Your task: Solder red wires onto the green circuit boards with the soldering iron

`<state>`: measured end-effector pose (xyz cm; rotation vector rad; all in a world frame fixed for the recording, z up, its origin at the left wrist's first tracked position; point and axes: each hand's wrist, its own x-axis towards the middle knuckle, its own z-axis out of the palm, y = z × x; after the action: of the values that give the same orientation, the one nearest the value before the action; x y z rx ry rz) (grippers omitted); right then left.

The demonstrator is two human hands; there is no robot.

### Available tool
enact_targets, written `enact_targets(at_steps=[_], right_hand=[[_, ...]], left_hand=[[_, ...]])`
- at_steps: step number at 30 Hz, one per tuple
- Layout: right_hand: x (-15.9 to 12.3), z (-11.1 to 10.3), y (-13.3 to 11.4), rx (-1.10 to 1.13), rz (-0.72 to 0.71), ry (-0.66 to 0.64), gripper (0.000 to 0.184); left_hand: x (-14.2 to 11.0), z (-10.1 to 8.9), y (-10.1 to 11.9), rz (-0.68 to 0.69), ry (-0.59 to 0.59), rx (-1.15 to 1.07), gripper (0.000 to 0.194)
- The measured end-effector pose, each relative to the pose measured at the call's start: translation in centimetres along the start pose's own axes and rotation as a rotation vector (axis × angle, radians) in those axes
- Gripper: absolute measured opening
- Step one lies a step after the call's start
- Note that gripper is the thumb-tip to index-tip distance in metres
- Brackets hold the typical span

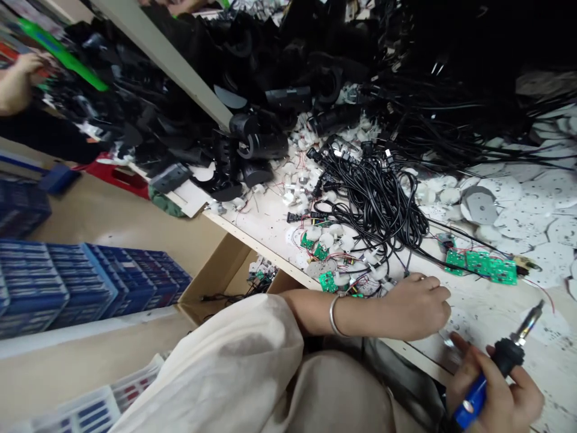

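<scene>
In the head view my right hand is wrapped around a soldering iron with a blue and black handle, its metal tip pointing up and to the right. My left hand, with a bangle at the wrist, is curled closed over the table edge beside it. What its fingers hold, if anything, is hidden. Just beyond the hands lie green circuit boards joined in a strip with wires. To the left of my left hand sits a cluster of small white parts and green boards.
A bundle of black power cords lies mid-table. White discs cover the right side, and black plastic housings pile up behind. An open cardboard box stands below the table edge, with blue crates further left. A co-worker's hand shows at far left.
</scene>
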<state>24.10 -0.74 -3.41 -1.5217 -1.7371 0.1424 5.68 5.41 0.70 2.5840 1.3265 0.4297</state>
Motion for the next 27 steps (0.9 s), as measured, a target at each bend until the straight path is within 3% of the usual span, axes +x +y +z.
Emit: enact_targets(at_steps=[3,8,10,12,14,16,19,20,23,27], right_hand=[[0.2,0.5,-0.3,-0.169,-0.106,0.218,0.007],[0.1,0.4,0.6,-0.169,-0.148,0.12,0.015],[-0.2,0.2,1.2,-0.218,-0.123,0.076,0.02],[-0.7,0.1,1.6,-0.267,-0.097,0.078,0.023],[-1.1,0.2,1.8,-0.278,-0.118,0.096,0.024],[-1.3,0.4,2.0,-0.268,-0.155,0.124,0.025],[-1.3,0.7,2.2,-0.235,-0.184,0.122,0.025],[-1.3,0.7,2.3,-0.23,-0.176,0.118,0.024],[-1.1,0.6,2.2,-0.262,-0.082,0.113,0.02],[-0.9,0.1,1.9,-0.242,0.027,0.07,0.015]], left_hand=[[-0.1,0.2,0.4,0.009,-0.012,0.029,0.02],[-0.2,-0.9,1.0,0.037,0.059,0.086,0.023],[-1.0,-2.6,-0.2,0.042,0.109,0.086,0.025],[-3.2,-5.3,-2.9,-0.012,0.176,0.084,0.027],[-7.3,-8.2,-6.8,-0.226,0.313,0.116,0.026],[-12.9,-10.7,-10.9,-0.558,0.394,0.165,0.022],[-21.4,-12.5,-15.7,-1.106,0.423,0.274,0.014],[-23.7,-12.6,-16.7,-1.207,0.463,0.295,0.012],[-27.6,-11.9,-18.7,-1.28,0.517,0.298,0.012],[-27.7,-11.0,-20.4,-1.276,0.558,0.219,0.02]])
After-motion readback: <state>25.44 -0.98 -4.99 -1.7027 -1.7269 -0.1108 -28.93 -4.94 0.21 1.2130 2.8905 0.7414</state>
